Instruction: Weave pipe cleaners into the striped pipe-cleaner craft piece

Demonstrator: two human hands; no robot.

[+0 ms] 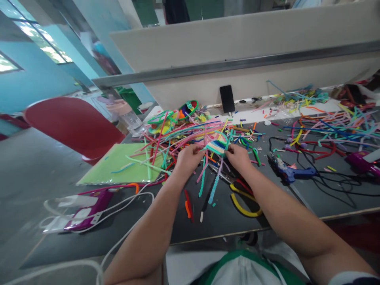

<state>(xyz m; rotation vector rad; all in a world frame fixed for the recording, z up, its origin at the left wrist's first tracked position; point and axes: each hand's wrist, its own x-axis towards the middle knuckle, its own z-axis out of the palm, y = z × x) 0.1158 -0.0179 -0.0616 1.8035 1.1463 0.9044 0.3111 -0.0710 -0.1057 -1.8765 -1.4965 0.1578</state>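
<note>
Left grip (190, 156), right grip (239, 156) on striped piece (216, 146).

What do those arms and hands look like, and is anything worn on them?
They are a person's: the left hand and right hand wear no gloves, and the forearms show no watch or bracelet. A whitish sleeve with a dark part shows at lower right; no left sleeve is in view.

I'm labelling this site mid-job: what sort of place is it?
Probably a craft workshop or craft room, judging by the colored pipe cleaners strewn over a dark worktable and the yellow-handled scissors lying there.
</note>
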